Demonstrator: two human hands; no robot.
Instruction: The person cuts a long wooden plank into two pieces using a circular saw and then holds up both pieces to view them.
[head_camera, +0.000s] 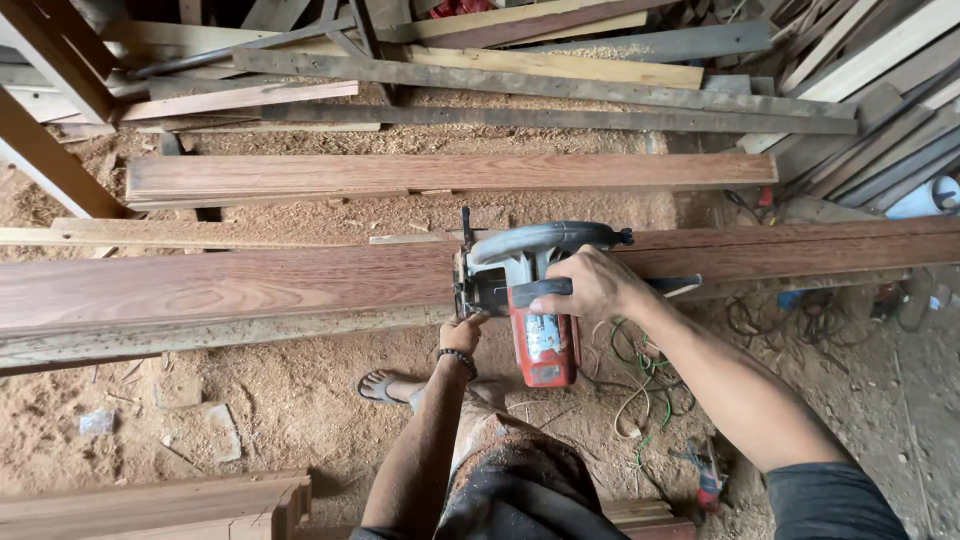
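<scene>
Evenly lit by soft daylight, no hard glare anywhere. Brightest at the far right beyond the right hand (590, 285), on pale stacked boards (880, 45). Dimmer at the top left, well away from the grip, among piled timber. Only faint, diffuse shadow under the long plank (230, 285) below the left hand (462, 330). Sharp around the circular saw (535, 290); slightly softer toward the corners. Wide-angle bowing at the edges, straight boards curving outward from the grip.

One circular saw (535, 290), two hands, one sandalled foot (380, 386).
</scene>
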